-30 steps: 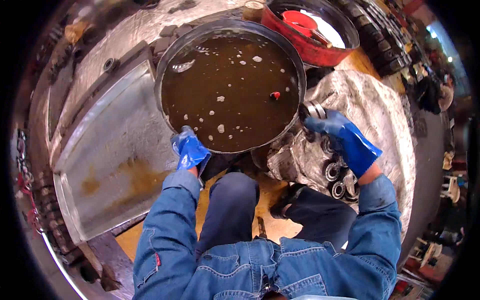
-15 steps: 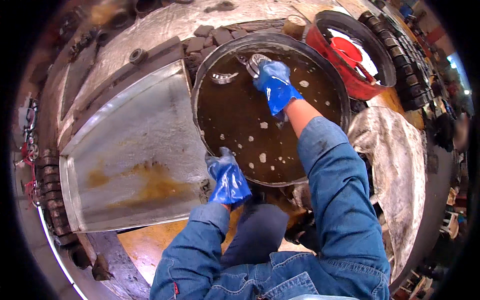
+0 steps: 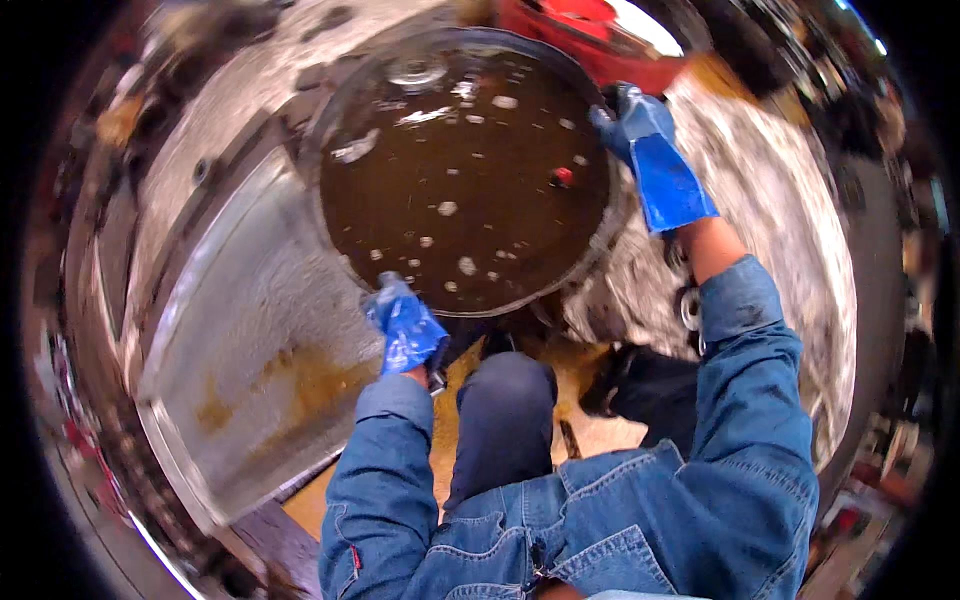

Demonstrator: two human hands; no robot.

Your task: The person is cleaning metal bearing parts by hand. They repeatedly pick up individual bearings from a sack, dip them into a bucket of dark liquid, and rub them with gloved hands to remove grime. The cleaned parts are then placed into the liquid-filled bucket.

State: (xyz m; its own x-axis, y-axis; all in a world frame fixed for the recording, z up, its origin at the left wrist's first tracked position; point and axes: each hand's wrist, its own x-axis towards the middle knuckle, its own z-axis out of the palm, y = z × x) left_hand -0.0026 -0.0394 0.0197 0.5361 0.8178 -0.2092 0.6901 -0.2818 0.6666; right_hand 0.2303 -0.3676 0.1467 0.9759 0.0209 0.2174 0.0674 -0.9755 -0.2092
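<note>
A wide round tub [image 3: 322, 215] of murky brown liquid with patches of pale foam stands in front of me. My left hand [image 3: 400, 315], in a blue rubber glove, is closed on its near-left rim. On the tub's right rim, my right hand [image 3: 645, 130] in a matching glove has its fingers curled over the edge. A metal ring-shaped part [image 3: 415, 70], resembling a bearing, shows in the liquid by the far rim. Glints beside it partly hide what else lies there. A small red spot [image 3: 562, 177] shows on the liquid towards the right; I cannot tell what it is.
A stained sheet-metal tray [image 3: 270, 330] lies at the left of the tub. Beyond the tub, to the right, stands a red container [image 3: 640, 70]. A soiled pale cloth [image 3: 760, 210] spreads at the right, with metal rings [image 3: 690, 307] by its near edge.
My right hand has let go of the metal ring and moved right, out of the liquid, to the tub's rim. My left hand stays on the rim. The whole view has shifted.
</note>
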